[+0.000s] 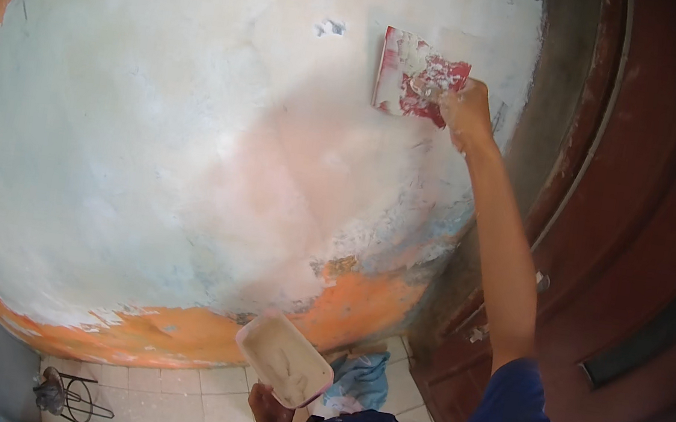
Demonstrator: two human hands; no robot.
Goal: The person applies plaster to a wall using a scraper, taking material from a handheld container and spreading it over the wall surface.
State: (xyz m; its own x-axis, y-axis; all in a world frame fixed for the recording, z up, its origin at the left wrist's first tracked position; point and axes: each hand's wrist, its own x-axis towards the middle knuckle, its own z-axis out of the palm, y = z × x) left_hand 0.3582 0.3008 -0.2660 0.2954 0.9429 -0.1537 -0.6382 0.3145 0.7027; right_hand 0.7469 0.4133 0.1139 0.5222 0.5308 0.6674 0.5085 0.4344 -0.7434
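Note:
My right hand [467, 115] is closed on a red putty spreader [421, 80] smeared with white filler. Its straight left edge lies against or very close to the upper right of the wall [197, 105], which is coated in whitish plaster. Low in front of me, my left hand [271, 407] grips a pale rectangular tub [283, 357] by its near end. Some beige filler [289, 377] lies in the bottom of the tub. A small bluish chipped patch [330, 29] shows on the wall left of the spreader.
Bare orange paint [368, 306] runs along the wall's foot. To the right stands a dark red door [638, 227] with its frame. On the tiled floor [165, 398] are a blue cloth [362, 378] and, at the lower left, a black metal stand [80, 401].

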